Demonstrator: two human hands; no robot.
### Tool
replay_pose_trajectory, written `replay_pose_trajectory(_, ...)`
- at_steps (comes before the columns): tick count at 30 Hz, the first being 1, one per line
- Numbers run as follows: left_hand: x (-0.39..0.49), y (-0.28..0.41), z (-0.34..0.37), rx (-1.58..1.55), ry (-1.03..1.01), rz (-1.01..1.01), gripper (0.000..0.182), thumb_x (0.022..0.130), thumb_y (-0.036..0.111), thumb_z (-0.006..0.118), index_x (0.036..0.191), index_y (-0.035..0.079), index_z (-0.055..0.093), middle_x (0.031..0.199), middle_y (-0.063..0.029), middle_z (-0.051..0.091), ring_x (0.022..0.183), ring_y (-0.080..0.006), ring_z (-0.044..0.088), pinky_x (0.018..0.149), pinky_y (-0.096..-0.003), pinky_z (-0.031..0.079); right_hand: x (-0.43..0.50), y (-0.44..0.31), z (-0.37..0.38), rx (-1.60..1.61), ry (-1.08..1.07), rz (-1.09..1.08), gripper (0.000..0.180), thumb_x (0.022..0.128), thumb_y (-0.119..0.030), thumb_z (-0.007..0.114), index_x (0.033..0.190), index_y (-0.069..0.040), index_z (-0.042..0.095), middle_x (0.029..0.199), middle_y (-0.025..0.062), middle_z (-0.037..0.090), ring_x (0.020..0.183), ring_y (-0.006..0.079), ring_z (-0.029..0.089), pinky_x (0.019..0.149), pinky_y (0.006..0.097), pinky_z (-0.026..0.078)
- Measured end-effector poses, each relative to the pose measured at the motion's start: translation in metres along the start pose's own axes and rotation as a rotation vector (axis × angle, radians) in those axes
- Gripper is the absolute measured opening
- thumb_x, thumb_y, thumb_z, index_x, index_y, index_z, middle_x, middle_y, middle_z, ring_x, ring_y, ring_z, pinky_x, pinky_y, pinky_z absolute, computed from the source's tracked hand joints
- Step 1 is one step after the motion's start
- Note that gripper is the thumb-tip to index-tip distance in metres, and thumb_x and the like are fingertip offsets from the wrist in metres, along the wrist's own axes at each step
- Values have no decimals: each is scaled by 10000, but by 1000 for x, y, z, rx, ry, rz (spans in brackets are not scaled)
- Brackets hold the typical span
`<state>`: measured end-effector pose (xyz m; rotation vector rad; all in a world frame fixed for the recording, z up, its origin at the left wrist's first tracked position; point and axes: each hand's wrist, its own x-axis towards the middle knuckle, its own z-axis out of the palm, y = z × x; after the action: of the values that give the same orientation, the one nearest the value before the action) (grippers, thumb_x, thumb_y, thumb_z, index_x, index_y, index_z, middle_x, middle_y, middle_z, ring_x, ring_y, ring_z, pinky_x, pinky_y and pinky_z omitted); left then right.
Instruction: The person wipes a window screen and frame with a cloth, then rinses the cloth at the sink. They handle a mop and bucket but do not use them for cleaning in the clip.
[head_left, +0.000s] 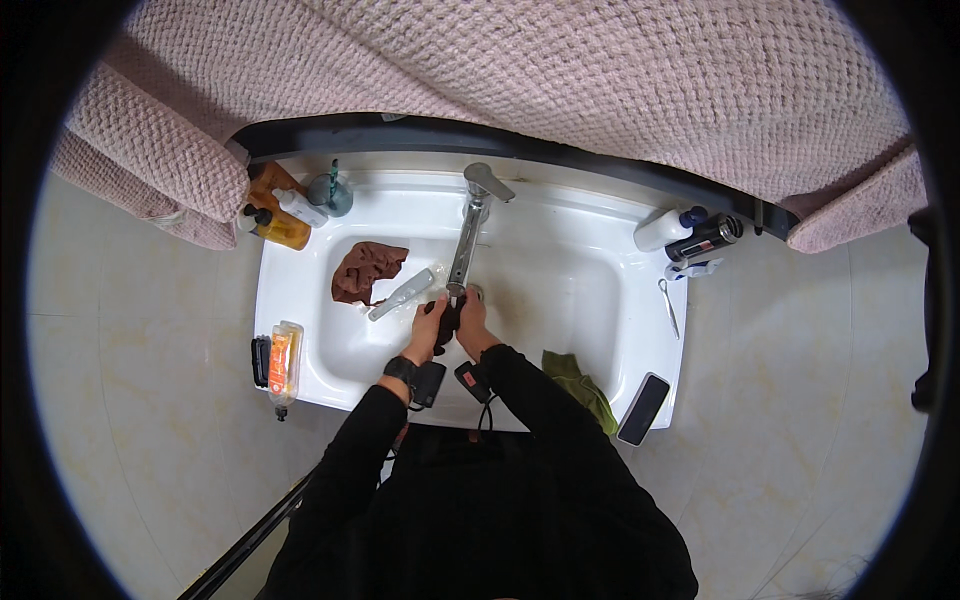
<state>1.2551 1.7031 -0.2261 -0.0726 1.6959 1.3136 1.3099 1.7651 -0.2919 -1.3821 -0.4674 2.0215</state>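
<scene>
A dark brown cloth (448, 324) is bunched between my left hand (425, 330) and my right hand (472, 322), both gripping it. They are right below the spout of a chrome faucet (466, 247), where a little water seems to run onto the cloth. Left of my hands, a grey-handled brush (403, 294) lies slantwise in the white washbasin (360, 382). Beside the brush, a wet reddish-brown cloth (367, 271) is spread against the basin's left wall. A green cloth (581, 390) drapes over the front right rim, near my right forearm.
Bottles (285, 229) and a glass cup (330, 195) stand at the back left. On the right are a white bottle (660, 230), a dark flask (703, 238), a tube (694, 268) and a phone (643, 409). A clear bottle (285, 364) lies front left. Pink towels (562, 90) hang beyond.
</scene>
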Motion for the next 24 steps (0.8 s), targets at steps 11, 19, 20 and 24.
replay_pose_trajectory(11, -43, 26, 20, 171, -233, 33, 271, 831, 291, 626, 1016, 116, 536, 585, 10, 479, 421, -75, 447, 346, -242, 301, 5, -26, -10, 120, -420, 209, 342, 904, -432, 499, 856, -102, 574, 720, 27, 565, 660, 175, 572, 619, 333, 490)
replay_pose_trajectory(19, -22, 14, 28, 767, 149, 543, 423, 837, 400, 590, 954, -5, 624, 733, -188, 642, 687, -325, 643, 619, -384, 485, -21, -34, -1, 194, -312, 252, 428, 912, -469, 478, 848, -67, 610, 688, 45, 554, 629, 173, 557, 568, 310, 455)
replay_pose_trajectory(20, -21, 13, 28, 747, 143, 529, 412, 837, 390, 581, 957, -2, 627, 750, -200, 641, 709, -351, 635, 638, -404, 487, -18, -31, -2, 176, -229, 247, 413, 921, -445, 471, 837, -64, 608, 682, 46, 550, 621, 177, 556, 558, 311, 451)
replay_pose_trajectory(24, -13, 7, 26, 716, 115, 508, 385, 843, 365, 560, 957, 2, 617, 740, -204, 638, 677, -363, 631, 608, -417, 495, -2, -15, -9, -67, -200, 93, 352, 917, -365, 481, 826, -44, 593, 686, 57, 551, 608, 185, 546, 548, 323, 438)
